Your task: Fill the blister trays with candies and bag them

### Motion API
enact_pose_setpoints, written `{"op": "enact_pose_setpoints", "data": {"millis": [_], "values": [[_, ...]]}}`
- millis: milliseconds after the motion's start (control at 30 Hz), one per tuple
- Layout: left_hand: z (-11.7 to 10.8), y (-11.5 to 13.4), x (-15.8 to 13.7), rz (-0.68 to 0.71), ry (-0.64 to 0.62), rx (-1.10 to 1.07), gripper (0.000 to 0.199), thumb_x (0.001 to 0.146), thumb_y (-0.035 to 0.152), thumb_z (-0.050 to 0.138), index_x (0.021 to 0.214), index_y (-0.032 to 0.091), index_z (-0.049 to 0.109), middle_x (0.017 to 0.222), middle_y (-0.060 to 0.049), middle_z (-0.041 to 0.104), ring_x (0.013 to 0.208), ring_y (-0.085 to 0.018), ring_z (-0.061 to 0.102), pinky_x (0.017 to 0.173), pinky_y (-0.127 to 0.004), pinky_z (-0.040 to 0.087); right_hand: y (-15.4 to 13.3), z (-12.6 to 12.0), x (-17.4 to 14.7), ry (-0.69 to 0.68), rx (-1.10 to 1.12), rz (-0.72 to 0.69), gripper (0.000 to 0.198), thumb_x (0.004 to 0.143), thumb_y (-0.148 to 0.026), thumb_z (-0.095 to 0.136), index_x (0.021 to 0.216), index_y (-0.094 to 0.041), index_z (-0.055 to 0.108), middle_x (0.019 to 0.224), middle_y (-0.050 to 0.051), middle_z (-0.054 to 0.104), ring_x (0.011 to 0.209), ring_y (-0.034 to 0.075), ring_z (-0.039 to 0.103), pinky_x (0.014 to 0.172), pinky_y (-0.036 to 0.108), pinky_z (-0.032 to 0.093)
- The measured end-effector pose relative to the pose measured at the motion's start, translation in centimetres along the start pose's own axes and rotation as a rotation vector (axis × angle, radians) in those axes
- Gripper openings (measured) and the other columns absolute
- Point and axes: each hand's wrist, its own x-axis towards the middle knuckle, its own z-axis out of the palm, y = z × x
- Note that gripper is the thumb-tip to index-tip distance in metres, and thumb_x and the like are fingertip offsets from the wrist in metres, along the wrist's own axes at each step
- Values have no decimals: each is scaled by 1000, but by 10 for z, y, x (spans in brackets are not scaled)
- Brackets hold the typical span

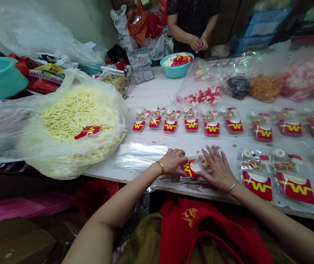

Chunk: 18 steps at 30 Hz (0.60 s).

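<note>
A clear packet with a red fries box (190,168) marked with a yellow W lies sideways near the table's front edge. My left hand (174,161) rests at its left end, fingers curved and a little apart. On its other side my right hand (217,169) is spread flat, thumb touching the box and fingers over small food-shaped pieces (205,164). Left of my hands lies a stack of clear plastic bags (140,156). To the right are filled packets (257,185) with the same red box and small pieces.
A large bag of pale yellow fries-shaped pieces (68,113) stands at the left. Rows of packets (191,125) cross the white table (157,93). Behind are a turquoise bowl (176,70), bags of coloured pieces (265,88), and another person's hands (199,43).
</note>
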Motion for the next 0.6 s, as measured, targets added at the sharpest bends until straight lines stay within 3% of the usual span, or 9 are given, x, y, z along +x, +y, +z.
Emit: {"op": "enact_pose_setpoints", "data": {"millis": [67,167,233,333,467,600], "values": [[1,-4,9,54,-23,43,57,70,62,63,113,24,58,124,-11,51,113,-30,44,89,-43,34,4,3,-13,56,34,146,83,85,-63,40,148,-16,15,155,13,15,143,30,4,112,53,12],[-1,-9,18,123,-78,37,48,70,54,67,108,25,61,122,-11,52,115,-31,44,93,-45,32,8,11,-28,102,126,335,99,76,-69,49,148,-11,13,152,18,19,142,33,7,111,56,16],[-2,-15,21,150,-115,-70,32,76,46,65,100,26,64,124,-9,52,116,-29,45,94,-43,33,9,15,-34,148,234,468,101,72,-72,53,146,-10,22,148,20,29,140,35,14,110,56,20],[-1,-22,23,179,-70,-315,18,84,40,58,91,24,65,134,-6,46,121,-25,42,97,-40,34,9,17,-34,228,495,607,84,74,-69,52,136,-13,43,137,19,44,134,32,32,109,50,29],[2,-15,33,173,71,-516,18,85,39,56,86,22,63,139,-6,41,128,-24,37,105,-40,30,4,14,-24,271,820,647,69,76,-62,57,128,-17,51,133,14,50,127,29,42,108,47,32],[-2,1,51,176,179,-594,18,86,38,56,86,20,62,141,-8,38,131,-24,34,107,-41,29,-8,10,-10,199,981,558,68,74,-54,64,130,-19,51,135,12,50,128,28,42,109,48,30]]}}
